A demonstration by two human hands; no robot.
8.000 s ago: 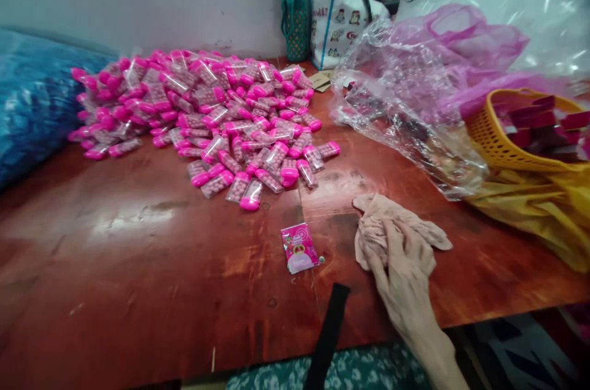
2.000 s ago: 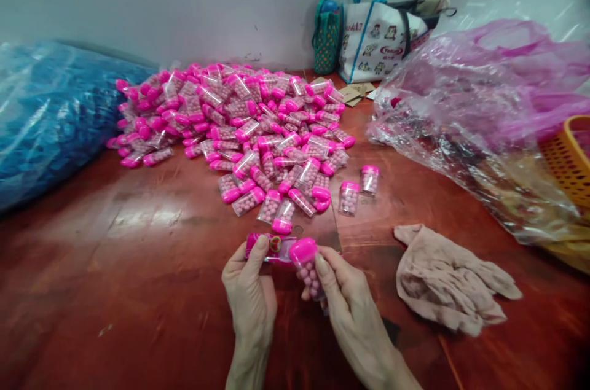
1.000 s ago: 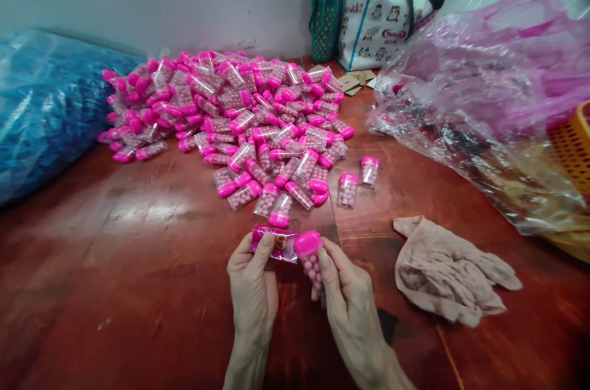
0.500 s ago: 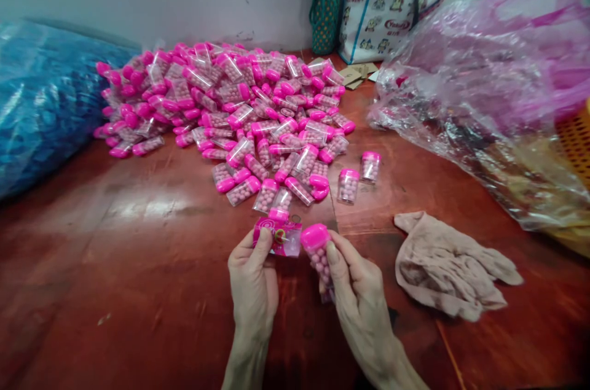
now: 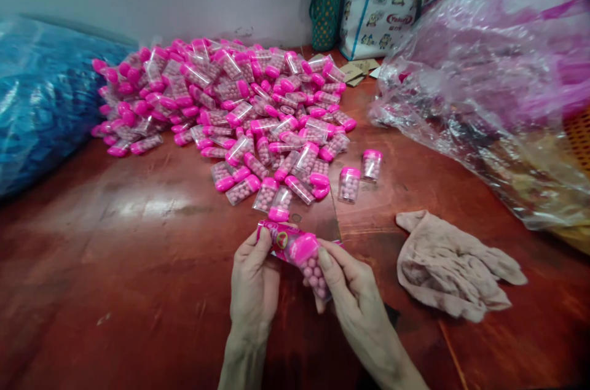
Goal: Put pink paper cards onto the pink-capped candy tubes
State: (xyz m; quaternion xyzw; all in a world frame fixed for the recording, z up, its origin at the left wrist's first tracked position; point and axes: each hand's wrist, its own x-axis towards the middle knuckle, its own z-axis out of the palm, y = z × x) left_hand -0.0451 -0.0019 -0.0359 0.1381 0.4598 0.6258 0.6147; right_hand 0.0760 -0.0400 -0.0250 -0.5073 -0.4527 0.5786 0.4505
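Observation:
My left hand [image 5: 255, 276] pinches a printed pink plastic sleeve [image 5: 275, 236] between thumb and fingers. In my right hand [image 5: 353, 285] is a small clear candy bottle [image 5: 314, 268] with a pink cap and pink balls inside, tilted with its cap toward the left. The cap overlaps the sleeve's right part; whether it is inside the sleeve or only in front of it I cannot tell. Just beyond my hands lies a large pile of similar bottles [image 5: 239, 113]. Two more bottles stand apart on its right, one of them a capped bottle [image 5: 349, 186].
A crumpled beige cloth [image 5: 454, 264] lies right of my hands on the reddish-brown surface [image 5: 138, 292]. A blue-filled plastic bag [image 5: 46, 107] is at left, and clear and pink plastic bags [image 5: 483, 83] at right. Behind stand a white tote bag [image 5: 382, 9] and a green pouch [image 5: 326, 12].
My right hand has brought the bottle left against the sleeve, so that its cap now overlaps it. The left hand keeps its pinch, and the sleeve has tilted.

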